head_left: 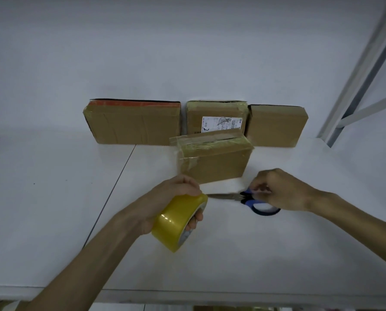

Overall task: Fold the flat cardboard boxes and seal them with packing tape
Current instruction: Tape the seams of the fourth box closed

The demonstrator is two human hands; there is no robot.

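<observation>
My left hand grips a yellow roll of packing tape just above the table, fingers through its core. My right hand holds blue-handled scissors; their blades point left toward the roll, and a strip of clear tape seems to run from the roll up to the box. A small taped cardboard box stands just behind both hands.
Three more cardboard boxes lean against the white wall: a wide one at left, one with a shipping label in the middle, a plain one at right. A metal shelf frame rises far right. The white table ends near me.
</observation>
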